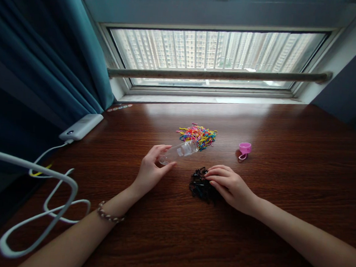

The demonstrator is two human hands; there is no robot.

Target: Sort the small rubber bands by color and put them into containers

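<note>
My left hand is wrapped around the base of a clear plastic bottle, which lies tilted with its mouth toward the upper right. The bottle's mouth is beside a heap of small multicoloured hair ties. My right hand is at a pile of black hair ties, its fingers close together and pinching at the pile's right edge. The fingertips partly hide what they grip. To the right, a pink cap with a loop sits on the table, apart from both hands.
All of this rests on a dark wooden table. A white power bank with a looping white cable is at the left, beside a blue curtain. Behind the table, a metal rail crosses the window.
</note>
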